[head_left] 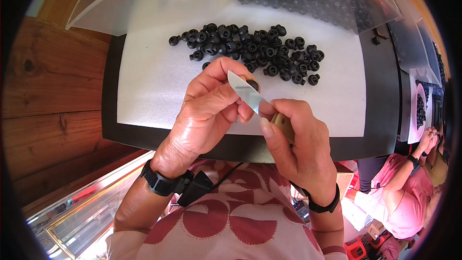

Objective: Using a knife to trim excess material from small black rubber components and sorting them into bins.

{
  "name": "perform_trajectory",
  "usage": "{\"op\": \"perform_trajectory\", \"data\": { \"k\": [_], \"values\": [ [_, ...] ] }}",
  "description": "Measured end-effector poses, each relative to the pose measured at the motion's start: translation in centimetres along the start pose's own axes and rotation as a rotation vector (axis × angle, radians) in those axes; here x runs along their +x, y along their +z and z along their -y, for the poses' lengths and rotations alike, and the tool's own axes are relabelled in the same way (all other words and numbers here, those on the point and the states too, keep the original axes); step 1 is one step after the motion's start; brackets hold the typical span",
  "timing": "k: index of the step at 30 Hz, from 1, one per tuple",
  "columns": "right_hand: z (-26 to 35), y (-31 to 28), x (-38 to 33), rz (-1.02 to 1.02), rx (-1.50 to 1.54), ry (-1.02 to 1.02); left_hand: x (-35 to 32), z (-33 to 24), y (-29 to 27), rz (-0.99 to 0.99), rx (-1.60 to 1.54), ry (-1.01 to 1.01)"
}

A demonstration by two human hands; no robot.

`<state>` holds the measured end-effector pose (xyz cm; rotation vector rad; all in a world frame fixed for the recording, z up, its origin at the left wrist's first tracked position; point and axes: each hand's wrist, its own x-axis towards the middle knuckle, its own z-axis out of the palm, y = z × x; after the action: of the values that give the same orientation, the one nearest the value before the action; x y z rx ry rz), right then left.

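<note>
I'm watching the left hand (204, 98) pinching a black piece (253, 84) just nearer than the pile (252, 47), the right hand (303, 137) gripping a knife (246, 94) that, overpressed, could be slipping into fingertips (246, 111).

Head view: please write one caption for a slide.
Knife in right hand, black piece in left hand, before many loose black parts.

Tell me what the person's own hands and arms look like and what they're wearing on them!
The left hand and right hand wear no gloves. Round the left wrist goes a black strap with a chunky black block, and a thin black cable beside it. The right wrist has a black band. A pale sleeve covers the upper left arm.
</note>
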<state>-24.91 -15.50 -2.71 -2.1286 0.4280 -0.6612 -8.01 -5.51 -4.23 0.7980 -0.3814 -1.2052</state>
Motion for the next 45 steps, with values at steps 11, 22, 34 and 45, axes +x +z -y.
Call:
{"op": "perform_trajectory", "data": {
  "k": [11, 22, 34, 45],
  "values": [
    [0.3, 0.0, 2.4, -0.038, 0.719, 0.441, -0.1, 0.1, 1.2, 0.015, 0.065, -0.058],
    [0.2, 0.0, 2.8, -0.023, 0.775, 0.511, -0.2, -0.1, 1.3, 0.008, -0.017, -0.087],
    [0.2, 0.5, 2.7, -0.053, 0.734, 0.491, -0.2, -0.3, 0.8, 0.027, -0.121, -0.140],
    [0.0, 0.7, 3.1, -0.038, 0.629, 0.424, -0.2, -1.2, 1.3, -0.021, 0.076, -0.132]
  ]
}}
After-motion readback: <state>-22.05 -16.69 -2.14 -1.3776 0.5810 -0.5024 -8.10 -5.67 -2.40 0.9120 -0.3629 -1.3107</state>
